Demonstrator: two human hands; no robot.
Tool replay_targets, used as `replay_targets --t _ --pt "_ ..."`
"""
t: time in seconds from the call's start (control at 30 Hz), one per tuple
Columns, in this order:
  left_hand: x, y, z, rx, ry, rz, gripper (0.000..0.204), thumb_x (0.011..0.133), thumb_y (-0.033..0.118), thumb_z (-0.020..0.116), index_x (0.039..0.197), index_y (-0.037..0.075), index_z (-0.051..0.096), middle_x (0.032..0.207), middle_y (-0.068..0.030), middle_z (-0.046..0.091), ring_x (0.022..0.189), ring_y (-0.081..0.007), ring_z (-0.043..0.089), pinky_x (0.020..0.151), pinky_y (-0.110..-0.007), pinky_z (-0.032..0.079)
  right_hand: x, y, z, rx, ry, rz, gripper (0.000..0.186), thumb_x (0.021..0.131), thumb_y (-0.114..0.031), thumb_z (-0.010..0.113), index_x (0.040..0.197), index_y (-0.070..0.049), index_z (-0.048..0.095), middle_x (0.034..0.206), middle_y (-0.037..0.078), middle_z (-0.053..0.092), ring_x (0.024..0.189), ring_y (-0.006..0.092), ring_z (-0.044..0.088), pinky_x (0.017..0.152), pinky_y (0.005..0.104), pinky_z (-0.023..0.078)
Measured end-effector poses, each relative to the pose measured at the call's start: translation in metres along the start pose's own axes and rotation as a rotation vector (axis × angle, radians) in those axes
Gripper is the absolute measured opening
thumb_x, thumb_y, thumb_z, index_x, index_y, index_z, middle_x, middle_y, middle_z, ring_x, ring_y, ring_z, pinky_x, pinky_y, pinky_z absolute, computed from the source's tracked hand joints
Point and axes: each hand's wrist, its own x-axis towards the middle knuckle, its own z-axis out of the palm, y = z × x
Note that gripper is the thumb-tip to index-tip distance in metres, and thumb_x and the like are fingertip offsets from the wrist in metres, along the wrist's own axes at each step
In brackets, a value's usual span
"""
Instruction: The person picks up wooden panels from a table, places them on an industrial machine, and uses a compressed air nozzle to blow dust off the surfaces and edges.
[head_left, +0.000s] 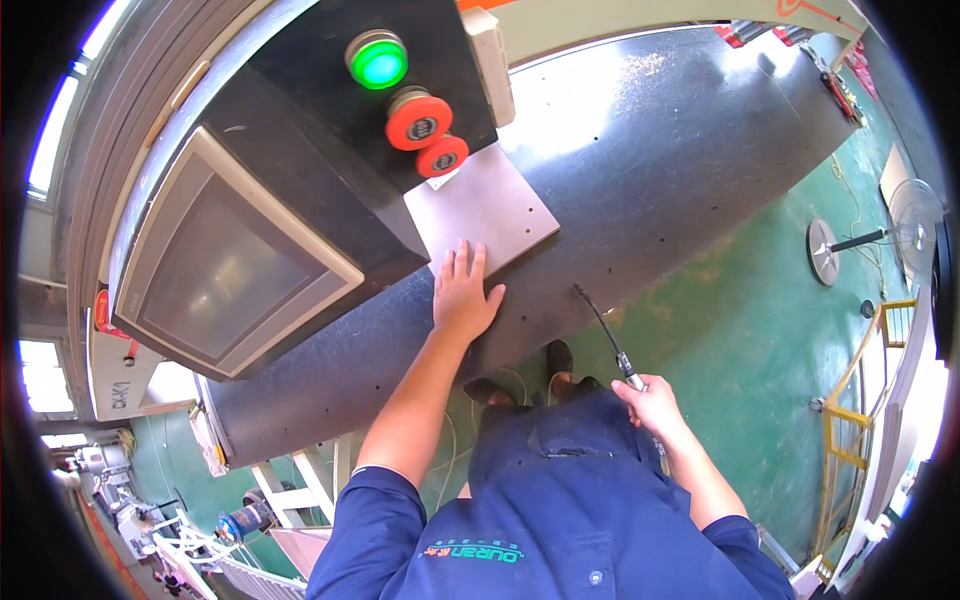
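A pale rectangular board (pixel 490 205) with small holes near its right corner lies on the dark machine table (pixel 590 230). My left hand (pixel 466 295) rests on the board's near edge, fingers stretched out and spread, palm down. In my right hand (pixel 650 403), held low in front of my body at the right, is an air blow gun (pixel 628 368) with a long thin dark nozzle. The fingers are wrapped round its grip, which is partly hidden. Its nozzle tip points up and left, near the table's front edge, apart from the board.
Left of the board stands a control box with a grey screen (pixel 235 260), a lit green button (pixel 378 62) and two red knobs (pixel 420 122). A pale machine beam (pixel 640 25) crosses the back. A pedestal fan (pixel 850 243) and yellow frame (pixel 850 420) stand at right on the green floor.
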Motion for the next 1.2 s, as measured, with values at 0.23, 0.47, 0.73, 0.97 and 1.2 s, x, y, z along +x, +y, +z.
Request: replay_targets --t 0.23,0.47,0.73,0.97,1.2 --pt "-0.031 0.033 -0.006 -0.165 -0.144 0.117 0.064 0.083 0.033 0.067 0.138 0.011 0.043 0.142 -0.0187 0.037 0.126 -0.0393 0.038 0.107 -0.049 0.031 0.016 0.001 -0.024 0.091 0.0 -0.096 0.034 0.088 -0.022 0.066 0.062 -0.007 0.051 0.048 0.001 0.049 0.038 0.0092 0.046 0.039 0.0255 0.036" --pt "0.006 -0.022 -0.046 0.147 -0.253 0.061 0.091 0.072 0.054 0.072 0.146 0.017 0.034 0.154 -0.0187 0.022 0.14 -0.0443 0.019 0.111 -0.051 0.026 0.022 0.016 -0.034 0.104 -0.033 -0.096 0.035 0.086 -0.024 0.068 0.062 -0.007 0.05 0.05 0.0 0.048 0.041 0.0095 0.047 0.041 0.0272 0.038" --pt "0.057 0.035 -0.009 0.072 -0.122 -0.609 0.101 0.079 0.066 0.059 0.147 -0.001 0.025 0.138 -0.0341 0.04 0.134 -0.0444 0.034 0.1 -0.051 0.041 0.02 0.007 -0.018 0.074 -0.093 -0.18 0.036 0.086 -0.028 0.069 0.063 -0.007 0.052 0.051 -0.001 0.051 0.044 0.0091 0.049 0.044 0.0265 0.041" --pt "0.033 0.01 -0.011 0.194 -0.085 0.351 0.092 0.081 0.062 0.058 0.148 0.008 0.027 0.146 -0.0227 0.035 0.139 -0.0403 0.027 0.111 -0.05 0.025 0.023 0.013 -0.016 0.117 -0.066 -0.188 0.035 0.085 -0.028 0.07 0.063 -0.008 0.052 0.051 -0.001 0.051 0.043 0.0091 0.049 0.044 0.026 0.041" --pt "0.015 0.028 -0.001 0.139 -0.116 0.093 0.098 0.077 0.067 0.06 0.149 0.011 0.025 0.155 -0.0193 0.017 0.144 -0.0381 0.012 0.113 -0.058 0.01 0.018 0.01 -0.028 0.034 -0.165 -0.049 0.032 0.083 -0.028 0.071 0.065 -0.005 0.056 0.053 0.002 0.054 0.046 0.0109 0.052 0.047 0.0283 0.043"
